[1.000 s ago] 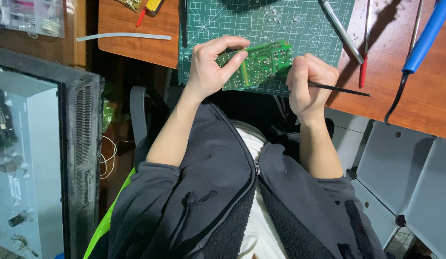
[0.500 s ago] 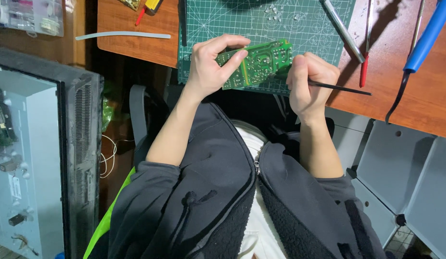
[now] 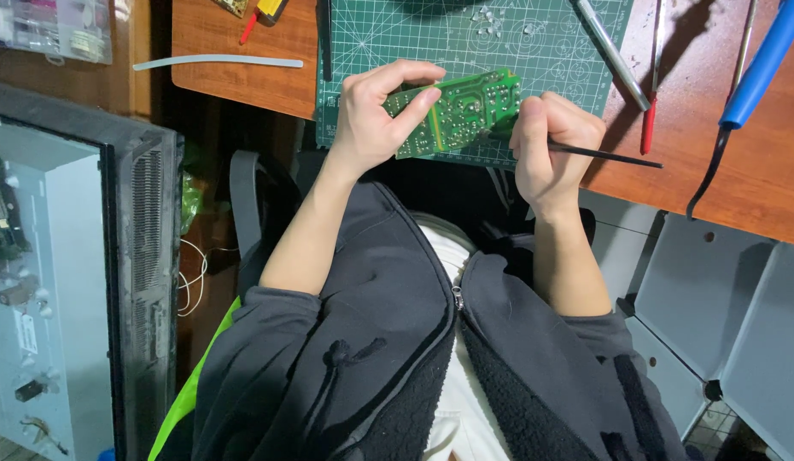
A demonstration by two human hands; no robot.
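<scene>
Left hand (image 3: 376, 115) pinching green circuit board (image 3: 457, 111) by near edge, tilting it above cutting mat (image 3: 431, 43) — right hand (image 3: 551, 141), closed around thin black tool (image 3: 598, 154), working tip against board's right end. Best kept steady, tip pressure light — slipping would scratch traces.

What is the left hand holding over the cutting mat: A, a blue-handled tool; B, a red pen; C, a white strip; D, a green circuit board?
D: the left hand grips the green circuit board by its edge, while the right hand puts a thin black tool to it.
</scene>
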